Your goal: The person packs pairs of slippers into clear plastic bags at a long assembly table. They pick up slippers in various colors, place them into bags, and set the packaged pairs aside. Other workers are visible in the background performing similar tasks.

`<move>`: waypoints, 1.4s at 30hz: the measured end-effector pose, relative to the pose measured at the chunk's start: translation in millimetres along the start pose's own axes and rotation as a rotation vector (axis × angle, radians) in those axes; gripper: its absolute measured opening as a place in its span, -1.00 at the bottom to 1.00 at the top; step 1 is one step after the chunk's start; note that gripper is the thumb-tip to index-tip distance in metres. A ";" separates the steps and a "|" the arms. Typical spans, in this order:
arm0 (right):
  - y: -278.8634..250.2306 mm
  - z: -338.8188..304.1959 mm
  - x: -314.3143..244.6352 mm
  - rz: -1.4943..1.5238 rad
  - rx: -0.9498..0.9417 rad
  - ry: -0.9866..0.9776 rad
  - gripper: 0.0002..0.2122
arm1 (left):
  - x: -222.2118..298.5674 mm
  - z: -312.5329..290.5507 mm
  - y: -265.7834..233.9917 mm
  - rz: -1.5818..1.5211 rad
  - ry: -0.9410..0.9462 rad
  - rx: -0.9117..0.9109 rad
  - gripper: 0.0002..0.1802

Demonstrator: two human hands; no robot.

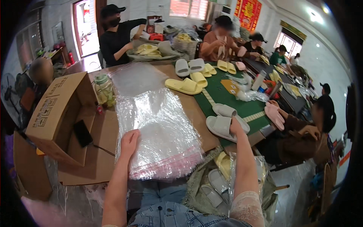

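My right hand grips a pair of grey slippers at the right edge of the cardboard, over the green mat. One slipper lies partly behind the other, and my fingers are mostly hidden at their straps. To the left, my left hand is closed at the left side of a stack of clear plastic bags, its curled fingers at the top bag's edge. The bags have pink strips along their near end. Yellow slippers and light grey slippers stand beyond the stack.
An open cardboard box stands at left with a dark phone on its flap. A lidded jar is beside it. Below my right arm sits a sack of slippers. Co-workers sit and stand around the tables; one at right is near pink slippers.
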State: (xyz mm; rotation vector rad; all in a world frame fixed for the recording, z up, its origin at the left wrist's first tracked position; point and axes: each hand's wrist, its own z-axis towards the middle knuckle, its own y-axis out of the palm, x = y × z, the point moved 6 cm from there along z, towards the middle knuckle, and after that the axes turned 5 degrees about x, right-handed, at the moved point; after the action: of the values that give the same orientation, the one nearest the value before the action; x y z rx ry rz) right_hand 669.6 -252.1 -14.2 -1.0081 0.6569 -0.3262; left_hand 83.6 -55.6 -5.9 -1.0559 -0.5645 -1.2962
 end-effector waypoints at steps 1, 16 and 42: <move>13.5 6.8 -15.5 0.024 -0.013 -0.027 -0.72 | -2.3 -1.3 -2.9 0.026 0.016 0.005 -0.74; -40.9 -62.3 -94.3 -0.018 0.065 -0.159 -0.77 | 75.1 -60.0 32.8 0.491 0.323 -0.518 -0.29; -102.7 -226.1 -314.4 0.361 -0.321 -0.603 -0.80 | 136.4 -50.5 26.3 0.187 0.304 -0.464 -0.57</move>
State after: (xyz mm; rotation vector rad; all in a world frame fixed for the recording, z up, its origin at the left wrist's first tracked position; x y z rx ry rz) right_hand 288.2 -287.0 103.3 -1.1928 0.3289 0.4051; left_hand 129.9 -168.5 77.5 -1.2224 0.0717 -1.4197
